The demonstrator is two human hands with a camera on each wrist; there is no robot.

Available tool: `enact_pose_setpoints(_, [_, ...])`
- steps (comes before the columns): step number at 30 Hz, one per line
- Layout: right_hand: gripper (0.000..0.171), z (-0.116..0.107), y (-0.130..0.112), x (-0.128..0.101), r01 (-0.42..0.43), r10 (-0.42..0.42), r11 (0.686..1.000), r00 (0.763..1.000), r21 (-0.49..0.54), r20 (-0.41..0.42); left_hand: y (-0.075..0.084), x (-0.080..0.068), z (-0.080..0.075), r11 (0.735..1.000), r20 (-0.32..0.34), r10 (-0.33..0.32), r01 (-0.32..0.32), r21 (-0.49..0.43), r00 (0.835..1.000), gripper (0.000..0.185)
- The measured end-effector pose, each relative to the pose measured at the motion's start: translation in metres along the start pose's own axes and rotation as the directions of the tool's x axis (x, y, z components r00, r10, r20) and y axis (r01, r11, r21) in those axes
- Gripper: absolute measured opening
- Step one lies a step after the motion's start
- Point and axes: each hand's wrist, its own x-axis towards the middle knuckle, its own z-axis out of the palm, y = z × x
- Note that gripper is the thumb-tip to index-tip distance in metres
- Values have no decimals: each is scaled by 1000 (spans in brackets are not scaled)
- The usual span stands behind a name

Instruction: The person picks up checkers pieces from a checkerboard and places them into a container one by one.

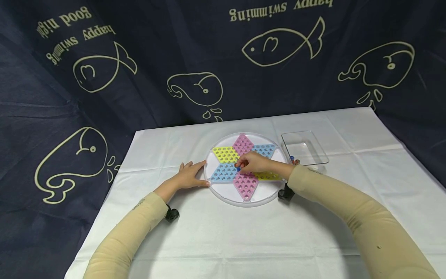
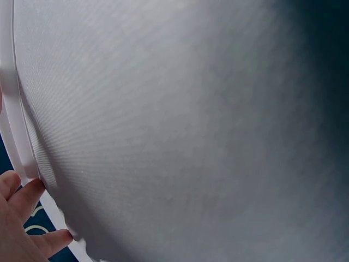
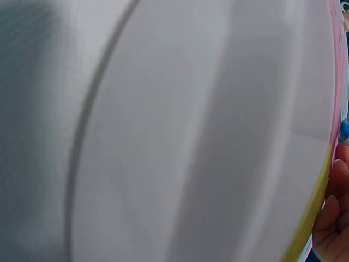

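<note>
The right hand (image 1: 254, 162) hovers over the middle of the round star board (image 1: 223, 190), its fingers curled and pinching a blue marble (image 1: 238, 169). The left hand (image 1: 188, 177) lies at the board's nine o'clock, fingers straight against the rim. A clear tray (image 1: 315, 145) sits at the board's two o'clock on the white-covered bench (image 1: 223, 240).
</note>
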Motion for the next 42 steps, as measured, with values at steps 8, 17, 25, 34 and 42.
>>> enact_pose_setpoints(8, [20, 3, -1, -2, 28, -28, 999, 1000, -16, -14, 0, 0, 0, 1000, 2, -1, 1, -5, 1000, 89])
enact_pose_setpoints(17, [19, 1, -1, -4, -3, 3, 999, 1000, 33, -10, 1, 0, 0, 1000, 4, -3, 3, 5, 1000, 89])
enact_pose_setpoints(25, [18, -6, 2, -6, 7, -5, 996, 1000, 89, -26, 2, 0, 0, 1000, 3, -5, 5, 7, 1000, 88])
enact_pose_setpoints(34, [21, -16, 6, -10, 38, -36, 995, 999, 96, -18, 1, 0, 1, 1000, 2, 8, -8, -1, 1000, 89])
enact_pose_setpoints(42, [22, -28, 8, -17, 48, -43, 994, 998, 100, -50, 1, -2, 0, 1000, 6, -3, 3, -7, 1000, 90])
